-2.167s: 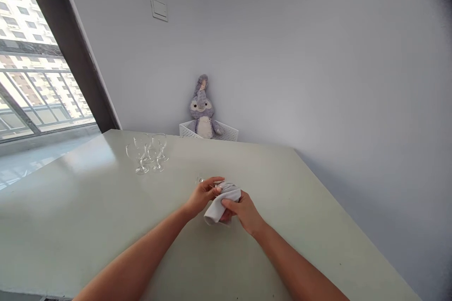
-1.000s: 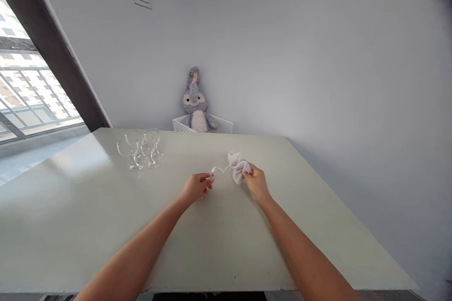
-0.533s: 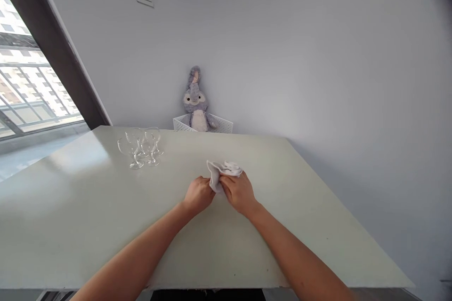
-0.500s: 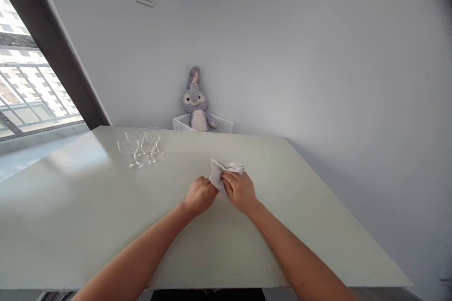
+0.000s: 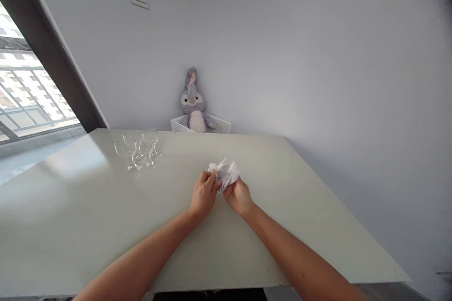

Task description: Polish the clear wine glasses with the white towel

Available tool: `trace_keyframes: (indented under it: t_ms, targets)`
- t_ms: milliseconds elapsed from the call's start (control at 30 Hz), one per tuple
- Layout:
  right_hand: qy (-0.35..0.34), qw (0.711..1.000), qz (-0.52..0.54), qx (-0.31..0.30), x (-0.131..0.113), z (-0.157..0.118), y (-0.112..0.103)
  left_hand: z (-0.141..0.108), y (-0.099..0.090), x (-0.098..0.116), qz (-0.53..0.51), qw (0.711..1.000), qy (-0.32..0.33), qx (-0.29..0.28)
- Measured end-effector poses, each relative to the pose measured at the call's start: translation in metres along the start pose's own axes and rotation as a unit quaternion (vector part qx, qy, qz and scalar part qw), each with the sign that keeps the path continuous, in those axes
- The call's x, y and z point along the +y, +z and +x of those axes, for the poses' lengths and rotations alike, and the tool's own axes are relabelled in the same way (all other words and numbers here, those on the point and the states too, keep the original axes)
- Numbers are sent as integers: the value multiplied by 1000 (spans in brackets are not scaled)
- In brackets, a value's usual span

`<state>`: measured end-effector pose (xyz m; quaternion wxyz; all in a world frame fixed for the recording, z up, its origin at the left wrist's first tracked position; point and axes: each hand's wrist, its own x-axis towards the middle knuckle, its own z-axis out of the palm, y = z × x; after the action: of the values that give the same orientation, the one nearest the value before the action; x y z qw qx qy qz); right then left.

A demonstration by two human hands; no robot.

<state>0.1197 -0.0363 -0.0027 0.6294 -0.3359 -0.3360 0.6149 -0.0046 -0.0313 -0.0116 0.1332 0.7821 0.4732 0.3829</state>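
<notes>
your right hand (image 5: pixel 239 196) holds the white cloth (image 5: pixel 234 177) against a clear glass (image 5: pixel 224 169); your left hand (image 5: pixel 205 193) pinches that glass. 4 stemmed glasses (image 5: pixel 147 149) stand well left of the cloth.

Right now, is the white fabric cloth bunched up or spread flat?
Bunched up: the white fabric cloth shows creased folds against the clear rounded glass, with the right hand holding it.

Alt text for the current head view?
Left hand and right hand hold a clear glass in a white cloth at a pale table. Four stemmed glasses stand at left; behind, a plush rabbit sits in a white basket.
</notes>
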Motion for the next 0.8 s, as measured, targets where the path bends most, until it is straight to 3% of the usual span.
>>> trace_keyframes:
  t_ms: [133,300,367,433,500,600,667,700,767,800]
  targets:
    - [-26,998,-46,-17,11,-16,12,-4,1,8,33,999,11,39]
    - [-52,991,-117,-31,19,-12,2,-2,-8,9,107,993,50,22]
    - [-47,987,-152,-17,15,-8,-4,2,-11,6,41,998,36,-8]
    - [-43,972,-230,0,8,-6,-8,7,-14,3,-93,994,-33,-45]
    - [-70,930,-360,2,2,-8,-11,10,-16,3,-254,957,-121,-71]
    - [-182,805,-564,-26,-5,-13,-12,10,-18,8,-435,876,-196,-68]
    - [-253,723,-641,-51,-9,-13,-14,9,-20,12,-501,838,-210,-47]
    - [-276,696,-660,-59,-12,-12,-17,9,-21,13,-522,824,-216,-33]
    - [-301,680,-667,-49,-19,-7,-23,11,-24,11,-547,806,-228,3]
    - [-300,693,-655,-29,-23,-4,-27,13,-25,9,-553,799,-234,25]
